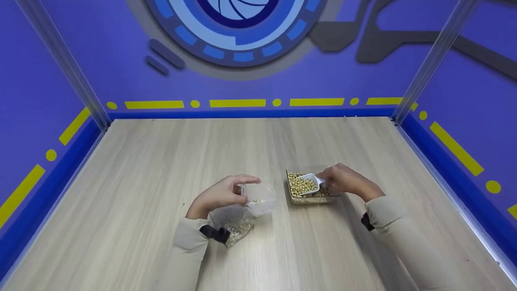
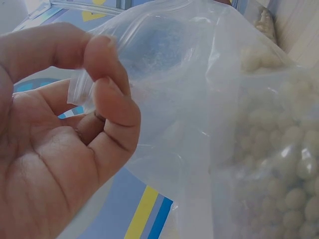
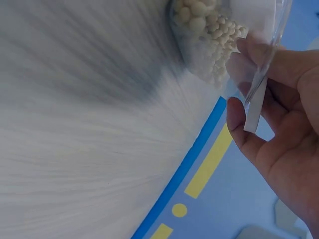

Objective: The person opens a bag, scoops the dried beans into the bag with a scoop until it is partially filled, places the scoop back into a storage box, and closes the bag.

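Note:
My left hand (image 1: 220, 195) pinches the top edge of a clear zip bag (image 1: 238, 230). Dried yellow soybeans fill the lower part of the bag, which rests on the table; in the left wrist view its mouth (image 2: 164, 94) is spread beside my curled fingers. To the right stands a clear rectangular container (image 1: 313, 201) of the same beans. My right hand (image 1: 347, 182) grips a white scoop (image 1: 312, 177) by its handle, with beans in its bowl. The scoop is inside the container, at bean level. In the right wrist view the white handle (image 3: 255, 112) shows between thumb and fingers.
Both things stand on a light wood-grain table (image 1: 242, 149). Blue panels with yellow marks (image 1: 237, 103) enclose its back and sides, with metal posts (image 1: 434, 60) at the rear corners. The bag lies left of the container, with a short gap between them.

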The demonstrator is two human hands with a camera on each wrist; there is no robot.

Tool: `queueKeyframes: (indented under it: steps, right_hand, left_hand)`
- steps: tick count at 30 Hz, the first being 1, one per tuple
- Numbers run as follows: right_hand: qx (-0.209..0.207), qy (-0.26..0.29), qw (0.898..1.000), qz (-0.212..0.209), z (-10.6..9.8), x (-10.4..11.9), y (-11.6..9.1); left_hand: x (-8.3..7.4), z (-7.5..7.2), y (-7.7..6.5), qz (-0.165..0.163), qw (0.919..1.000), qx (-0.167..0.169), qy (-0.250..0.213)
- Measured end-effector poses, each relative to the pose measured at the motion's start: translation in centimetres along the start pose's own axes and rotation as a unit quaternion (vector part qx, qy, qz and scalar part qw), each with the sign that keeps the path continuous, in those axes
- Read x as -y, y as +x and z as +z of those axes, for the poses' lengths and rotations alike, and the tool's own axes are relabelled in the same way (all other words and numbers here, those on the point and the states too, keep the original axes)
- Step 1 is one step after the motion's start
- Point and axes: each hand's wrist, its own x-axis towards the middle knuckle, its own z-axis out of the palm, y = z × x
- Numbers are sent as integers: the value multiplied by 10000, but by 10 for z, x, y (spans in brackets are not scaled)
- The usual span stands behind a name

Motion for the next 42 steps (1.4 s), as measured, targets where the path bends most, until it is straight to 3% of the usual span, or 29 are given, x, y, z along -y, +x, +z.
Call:
queueKeyframes:
  steps: [7,21,29,42]
  right_hand:
    - [-271,9,9995,-164,0,-2,0]
    - [8,334,9993,-182,-5,-6,0]
    - [185,618,9979,101,-5,-11,0]
    - [444,1055,9933,172,-9,-19,0]
  left_hand:
    - [-2,0,0,-14,10000,24,-39]
    - [-1,0,-1,3,10000,-19,55]
    - [-1,-1,-1,-49,10000,16,-56]
    - [-2,-1,-2,-29,10000,33,-41]
